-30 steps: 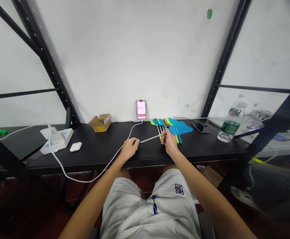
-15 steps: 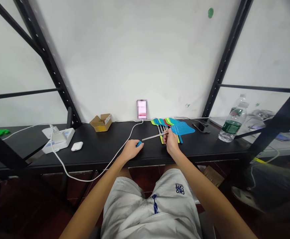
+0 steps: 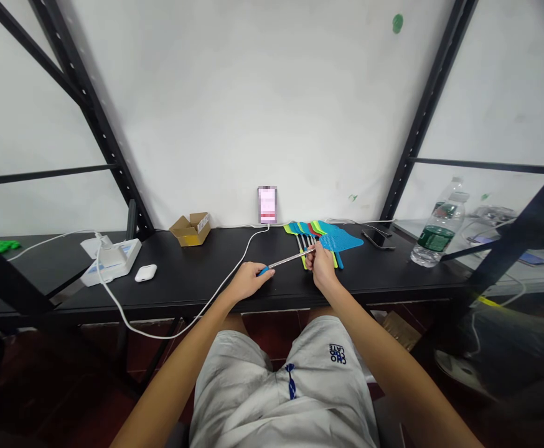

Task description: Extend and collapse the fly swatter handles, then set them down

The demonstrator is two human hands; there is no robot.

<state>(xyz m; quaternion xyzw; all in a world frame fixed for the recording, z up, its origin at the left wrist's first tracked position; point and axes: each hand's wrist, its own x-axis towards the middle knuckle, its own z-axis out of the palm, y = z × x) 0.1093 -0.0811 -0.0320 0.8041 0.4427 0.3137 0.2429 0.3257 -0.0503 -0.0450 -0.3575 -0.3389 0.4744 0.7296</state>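
Observation:
A blue fly swatter (image 3: pixel 342 239) with a thin metal shaft lies across the space between my hands, just above the desk's front part. My left hand (image 3: pixel 249 281) is closed around its blue handle at the left end. Near the base of the mesh head, my right hand (image 3: pixel 322 264) pinches the shaft. Behind and beneath the right hand, several colourful fly swatters (image 3: pixel 302 228) lie overlapped in a row, heads toward the wall. The right hand and the held swatter hide part of them.
A phone (image 3: pixel 267 205) leans on the wall, its white cable running across the black desk (image 3: pixel 188 274). Left are an open cardboard box (image 3: pixel 190 231), a white earbud case (image 3: pixel 145 273) and a power strip (image 3: pixel 122 264). Right are a dark phone (image 3: pixel 378 239) and water bottles (image 3: pixel 435 236).
My left hand has shifted slightly right, toward my right hand, with the handle in it. The swatter's shaft slants a little more, and its head tip sits slightly further left.

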